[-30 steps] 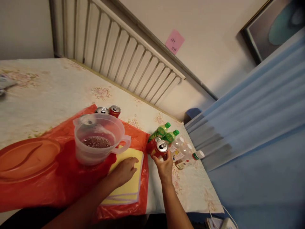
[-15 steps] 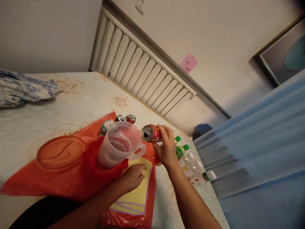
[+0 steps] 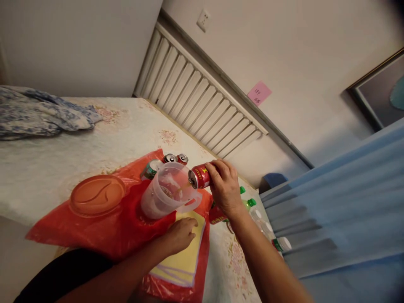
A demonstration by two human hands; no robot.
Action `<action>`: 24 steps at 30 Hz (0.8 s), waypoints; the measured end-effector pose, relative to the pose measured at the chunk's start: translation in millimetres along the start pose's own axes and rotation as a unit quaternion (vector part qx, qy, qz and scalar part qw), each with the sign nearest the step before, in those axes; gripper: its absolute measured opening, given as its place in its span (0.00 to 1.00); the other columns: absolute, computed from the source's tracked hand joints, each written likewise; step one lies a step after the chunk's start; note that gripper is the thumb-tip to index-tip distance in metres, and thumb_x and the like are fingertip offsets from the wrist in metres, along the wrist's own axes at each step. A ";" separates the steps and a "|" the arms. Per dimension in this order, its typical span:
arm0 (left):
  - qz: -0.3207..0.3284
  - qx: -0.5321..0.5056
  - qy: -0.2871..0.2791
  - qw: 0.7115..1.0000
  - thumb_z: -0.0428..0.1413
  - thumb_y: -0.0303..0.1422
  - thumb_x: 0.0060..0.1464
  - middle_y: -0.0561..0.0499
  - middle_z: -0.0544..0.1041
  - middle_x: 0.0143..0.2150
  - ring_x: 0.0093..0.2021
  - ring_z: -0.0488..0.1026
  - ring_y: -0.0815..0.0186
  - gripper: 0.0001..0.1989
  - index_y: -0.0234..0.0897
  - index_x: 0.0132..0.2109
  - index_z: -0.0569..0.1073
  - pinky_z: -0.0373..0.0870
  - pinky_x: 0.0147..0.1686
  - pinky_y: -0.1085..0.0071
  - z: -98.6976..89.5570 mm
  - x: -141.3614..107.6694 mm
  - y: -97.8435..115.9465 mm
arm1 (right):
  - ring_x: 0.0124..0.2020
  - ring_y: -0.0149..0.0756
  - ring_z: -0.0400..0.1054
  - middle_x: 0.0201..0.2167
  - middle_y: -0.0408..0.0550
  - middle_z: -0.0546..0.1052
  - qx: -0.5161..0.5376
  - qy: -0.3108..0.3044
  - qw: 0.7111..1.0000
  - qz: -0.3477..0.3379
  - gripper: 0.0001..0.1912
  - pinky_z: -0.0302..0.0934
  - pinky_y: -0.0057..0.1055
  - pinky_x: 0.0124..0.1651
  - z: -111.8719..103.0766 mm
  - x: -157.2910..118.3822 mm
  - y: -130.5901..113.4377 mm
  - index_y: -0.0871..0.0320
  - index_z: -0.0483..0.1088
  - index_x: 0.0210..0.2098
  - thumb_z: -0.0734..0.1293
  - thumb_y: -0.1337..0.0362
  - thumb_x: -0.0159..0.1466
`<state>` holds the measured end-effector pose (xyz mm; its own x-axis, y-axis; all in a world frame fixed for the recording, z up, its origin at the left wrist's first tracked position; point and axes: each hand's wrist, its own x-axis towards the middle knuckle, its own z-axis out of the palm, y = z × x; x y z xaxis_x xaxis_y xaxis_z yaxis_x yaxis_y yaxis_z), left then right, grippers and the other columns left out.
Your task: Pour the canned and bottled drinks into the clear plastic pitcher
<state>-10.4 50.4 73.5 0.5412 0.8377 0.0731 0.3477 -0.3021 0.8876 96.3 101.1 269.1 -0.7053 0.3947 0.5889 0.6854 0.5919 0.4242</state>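
At the rim of the plastic pitcher (image 3: 158, 204), our right hand (image 3: 225, 189) clasps a tipped red can (image 3: 200, 176); our left hand (image 3: 182, 235), half open and empty, is over yellow sheets (image 3: 187, 263).

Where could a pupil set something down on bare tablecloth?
Bare tablecloth shows between the patterned fabric and red plastic sheet, and between that sheet and the right forearm. Around the pitcher is crowded: cans beyond, a red can in the right hand by its rim, the left hand nearer.
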 end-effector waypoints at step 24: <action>0.003 0.022 0.000 1.000 0.52 0.25 0.55 0.38 0.79 0.54 0.56 0.75 0.52 0.17 0.35 0.51 0.75 0.69 0.57 0.60 0.8 0.1 -1.1 | 0.64 0.49 0.60 0.58 0.54 0.71 -0.007 -0.029 0.997 -0.067 0.25 0.55 0.56 0.67 -6.4 13.9 0.2 0.47 0.62 0.66 0.61 0.71 0.72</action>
<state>-10.2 50.4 72.2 0.5426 0.8363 0.0783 0.3787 -0.3268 0.8659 87.8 102.2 281.8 -0.7994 0.3527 0.4863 0.5868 0.6317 0.5065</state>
